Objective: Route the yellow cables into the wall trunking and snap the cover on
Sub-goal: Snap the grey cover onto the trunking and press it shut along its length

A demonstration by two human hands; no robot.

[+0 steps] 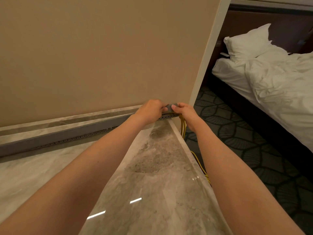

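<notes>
Marble ledge, left hand, right hand, both grips pinching grey cover, yellow cables below

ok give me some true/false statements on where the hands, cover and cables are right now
1. The left hand and right hand both pinch the grey cover at the right end of the trunking. True.
2. The yellow cables lie coiled on the bed. False: they hang down past the right edge of the marble counter, under the right hand.
3. The trunking runs along the foot of the wall. True.
4. The left hand rests flat on the counter. False: it is up at the cover.
</notes>
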